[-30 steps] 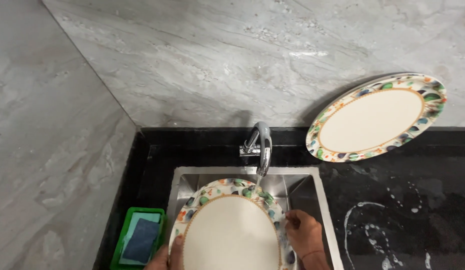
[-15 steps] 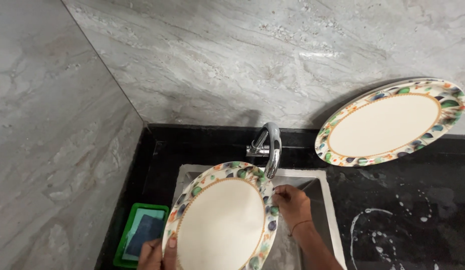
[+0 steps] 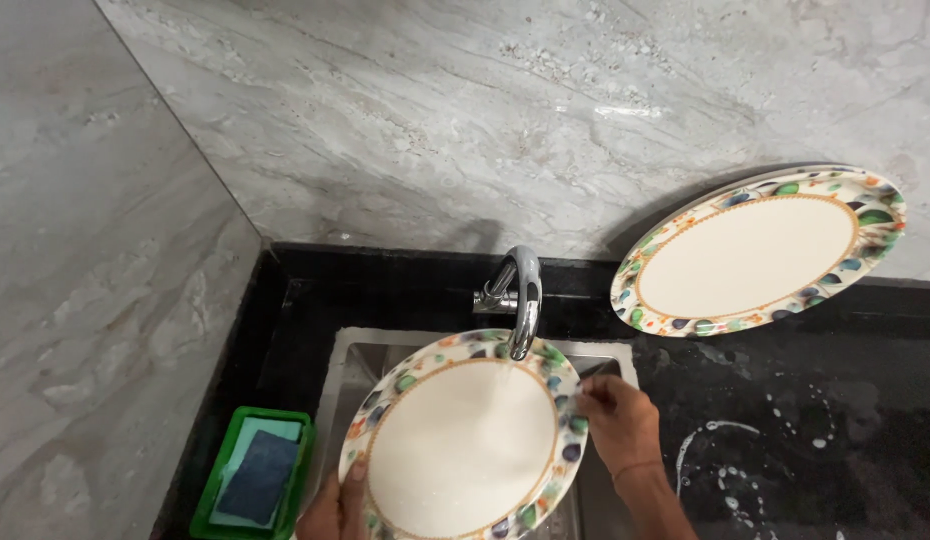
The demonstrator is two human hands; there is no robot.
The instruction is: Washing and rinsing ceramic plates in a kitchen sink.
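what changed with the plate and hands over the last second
The held plate rose until its top rim sits under the faucet, water now running over it. The right hand climbed the right rim; the left hand still grips below. The leaning plate stayed put.

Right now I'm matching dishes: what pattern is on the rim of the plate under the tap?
Head view: the plate has a cream centre, orange ring, multicoloured blotches around the rim.
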